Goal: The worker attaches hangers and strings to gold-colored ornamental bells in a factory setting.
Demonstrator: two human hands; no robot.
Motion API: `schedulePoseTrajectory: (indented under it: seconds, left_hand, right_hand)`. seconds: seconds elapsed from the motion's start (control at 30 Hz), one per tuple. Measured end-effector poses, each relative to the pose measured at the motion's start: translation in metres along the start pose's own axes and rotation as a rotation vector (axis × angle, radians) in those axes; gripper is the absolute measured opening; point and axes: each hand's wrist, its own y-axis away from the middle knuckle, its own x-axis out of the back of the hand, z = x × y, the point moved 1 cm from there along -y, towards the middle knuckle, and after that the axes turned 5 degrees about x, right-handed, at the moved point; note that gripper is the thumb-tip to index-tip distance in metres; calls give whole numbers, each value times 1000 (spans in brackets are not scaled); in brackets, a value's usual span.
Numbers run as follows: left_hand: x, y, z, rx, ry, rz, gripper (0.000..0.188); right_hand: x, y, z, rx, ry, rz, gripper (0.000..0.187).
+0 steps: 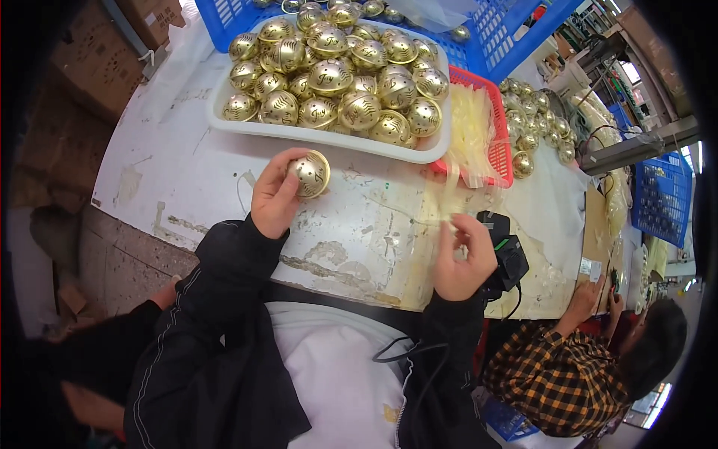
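A round gold bell [310, 174] with dark lettering and small holes is gripped in the fingers of my left hand [276, 193], above the table in front of the tray. My right hand [464, 258] is closed in a pinch at the right. From its fingertips a blurred, pale yellow see-through strip [449, 196] reaches up toward the red basket [502, 142]. That basket holds pale yellow strips in clear plastic [471, 123]. Heaped gold bells [329, 77] fill the white tray [321, 138] beyond my left hand.
A black device [508, 254] with a cable stands right of my right hand. Blue crates [493, 45] are behind the tray, and more bells [535, 112] lie to the right. A co-worker in a checked shirt [561, 374] works at the right along the worn white table [336, 224].
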Motion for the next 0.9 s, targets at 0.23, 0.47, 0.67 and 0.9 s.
schedulePoseTrajectory:
  seconds: [0.23, 0.47, 0.67, 0.9]
  left_hand:
    - [-13, -1, 5, 26, -290, 8, 51]
    - [-43, -23, -12, 153, -275, -91, 58]
    - [-49, -31, -24, 175, -215, -146, 64]
    - [-48, -27, -15, 192, -208, -175, 71]
  right_hand:
    - [-70, -24, 14, 436, 200, -589, 19]
    - [-67, -34, 27, -140, -481, -589, 5]
    - [-45, -45, 24, -622, -1023, -739, 6]
    - [-46, -30, -2, -420, -657, -871, 5]
